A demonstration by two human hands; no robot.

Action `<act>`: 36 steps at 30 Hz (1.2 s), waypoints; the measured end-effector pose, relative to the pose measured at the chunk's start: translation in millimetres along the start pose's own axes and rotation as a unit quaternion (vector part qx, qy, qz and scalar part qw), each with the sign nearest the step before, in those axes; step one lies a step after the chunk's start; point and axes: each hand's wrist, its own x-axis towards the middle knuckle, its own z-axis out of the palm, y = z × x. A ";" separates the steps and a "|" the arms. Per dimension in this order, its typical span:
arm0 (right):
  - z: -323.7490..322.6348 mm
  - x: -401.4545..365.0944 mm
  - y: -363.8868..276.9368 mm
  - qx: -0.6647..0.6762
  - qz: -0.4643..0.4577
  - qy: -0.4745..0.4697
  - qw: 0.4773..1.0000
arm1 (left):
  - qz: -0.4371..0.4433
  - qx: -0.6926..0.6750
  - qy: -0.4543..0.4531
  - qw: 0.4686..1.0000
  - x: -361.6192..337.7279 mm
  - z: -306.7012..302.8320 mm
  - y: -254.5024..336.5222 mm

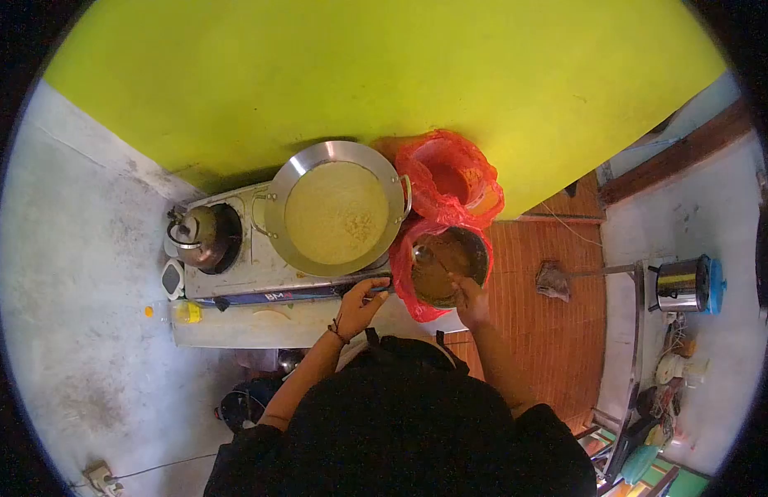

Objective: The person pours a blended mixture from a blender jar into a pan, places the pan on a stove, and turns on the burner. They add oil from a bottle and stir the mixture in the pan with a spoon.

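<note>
My right hand [471,300] is closed on the handle of a ladle [422,255], whose round bowl is in a pot [488,263] of brown mixture. Red plastic [407,291] lies around the pot's left and lower rim. My left hand [363,305] is at the stove's front edge, thumb and fingers curved and apart, with nothing visible between them. Just beyond it, a wide two-handled metal wok [291,176] sits on the stove [253,248]. Pale, frothy liquid [330,207] fills much of the wok, with a lumpy golden patch near its lower right.
A kettle [203,236] stands on the left burner. Behind the pot is a container lined with a red plastic bag [483,178]. A bottle of yellow liquid [185,311] lies at the counter's left end. At far right stands a metal pot [683,284] on a shelf.
</note>
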 end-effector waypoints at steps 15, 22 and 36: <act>22.2 14.7 -5.3 0.083 0.067 0.059 0.993 | -0.010 -0.010 -0.012 1.000 3.1 -6.2 3.3; -3.0 4.5 -38.6 -0.062 -0.163 -0.066 0.982 | -0.011 0.005 -0.008 1.000 5.1 -10.3 5.8; -21.6 -4.4 -27.5 -0.111 -0.195 -0.161 0.961 | -0.146 0.144 -0.150 0.967 23.8 38.2 -96.4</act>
